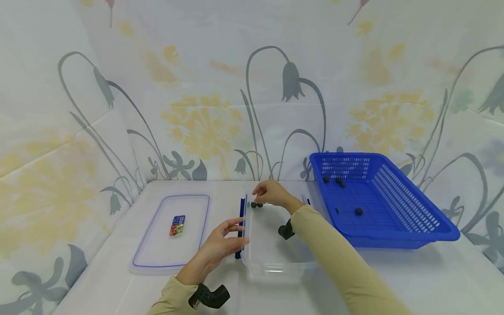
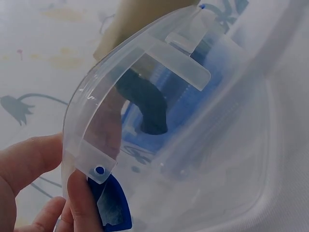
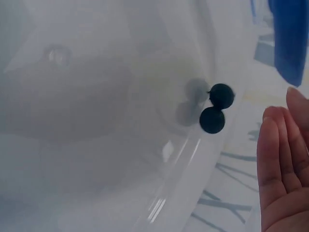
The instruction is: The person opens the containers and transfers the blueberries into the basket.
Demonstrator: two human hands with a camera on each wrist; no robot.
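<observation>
A clear plastic container [image 1: 281,267] with blue side clips [image 2: 115,205] stands in front of me. My left hand [image 1: 222,245] grips its left rim, fingers beside the blue clip and thumb over the edge. Two small dark balls [image 3: 212,120] lie touching each other in the container's far left corner. Just above them is my right hand [image 1: 272,193], palm down in the head view. In the right wrist view its fingers [image 3: 270,150] are nearly straight and together, thumb close to the tips, with nothing seen between them.
To the right stands a blue perforated basket [image 1: 393,234] holding several more dark balls [image 1: 358,211]. A clear lid [image 1: 153,249] with a blue seal lies flat at the left, bearing a colourful label [image 1: 177,225]. Behind the table hangs a flower-patterned cloth [image 1: 220,87].
</observation>
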